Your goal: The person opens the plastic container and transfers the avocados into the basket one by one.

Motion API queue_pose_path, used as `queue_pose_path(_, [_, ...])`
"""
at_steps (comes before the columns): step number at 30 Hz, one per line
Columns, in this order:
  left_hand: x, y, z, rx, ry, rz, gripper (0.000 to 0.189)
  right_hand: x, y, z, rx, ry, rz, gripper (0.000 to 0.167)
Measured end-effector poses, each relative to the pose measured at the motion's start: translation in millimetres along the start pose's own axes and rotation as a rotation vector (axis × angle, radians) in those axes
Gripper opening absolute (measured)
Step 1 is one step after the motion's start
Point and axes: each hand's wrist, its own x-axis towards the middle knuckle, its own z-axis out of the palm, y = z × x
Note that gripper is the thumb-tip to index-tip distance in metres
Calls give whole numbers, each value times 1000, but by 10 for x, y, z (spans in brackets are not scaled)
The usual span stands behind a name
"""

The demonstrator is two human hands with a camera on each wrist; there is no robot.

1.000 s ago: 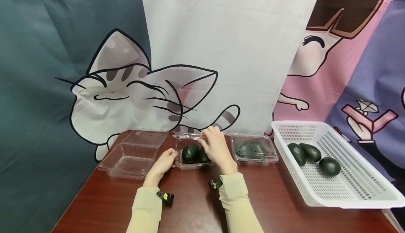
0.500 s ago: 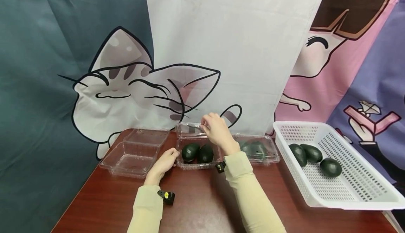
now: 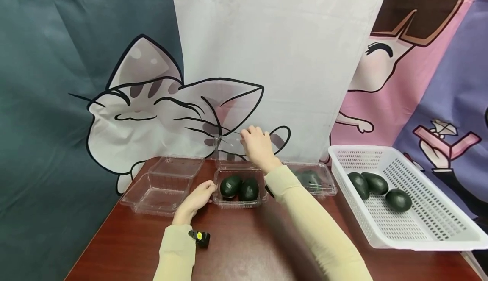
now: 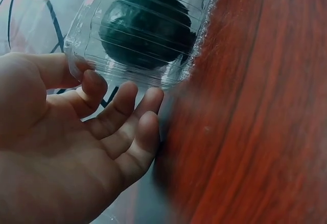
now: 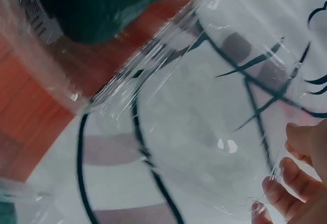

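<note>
Two dark green avocados (image 3: 231,186) lie side by side in the middle clear plastic clamshell box (image 3: 238,205), whose hinged lid (image 3: 230,145) stands raised at the back. At the box's left rim, my left hand (image 3: 198,197) pinches the corner between thumb and index finger, as the left wrist view shows; its other fingers (image 4: 122,104) are loosely bent beside the wall. My right hand (image 3: 260,147) holds the lid's free edge, thumb on one face and fingertips on the other in the right wrist view. The lid's right part is hidden behind that hand.
An open clamshell (image 3: 152,194) with nothing in it stands on the left. Right of the middle box is a closed clamshell (image 3: 324,183) with avocados inside, partly behind my right sleeve. A white perforated basket (image 3: 438,213) holds three avocados (image 3: 398,200) at the table's right.
My right hand has risen and swung the middle box's lid from low over the box to nearly upright, uncovering both avocados. The left hand keeps its place at the rim.
</note>
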Motion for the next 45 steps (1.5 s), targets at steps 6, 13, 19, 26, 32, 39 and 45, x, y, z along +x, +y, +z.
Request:
queue_pose_path(6, [-3,30,-21,-18,0,-4,27,95,79,77,-33,-72,29,13])
queue_pose_path(13, [-18,24,-17,-6,0,-3,29,154,179,194,-16,-179,121,32])
queue_pose_path(19, [-42,32,-21,18,-19,-30,27,92,260,268,53,-281,166,37])
queue_pose_path(26, [-20,54,-3,5,7,-80,24,19,342,330,90,-355,173,42])
queue_pose_path(32, [-9,66,25,21,52,-90,28,-42,322,312,99,-353,125,39])
queue_pose_path(39, [28,92,84,70,121,-80,38,-88,252,240,165,-377,4,38])
queue_pose_path(45, [58,85,135,91,168,-33,32,-175,118,235,214,-419,-193,46])
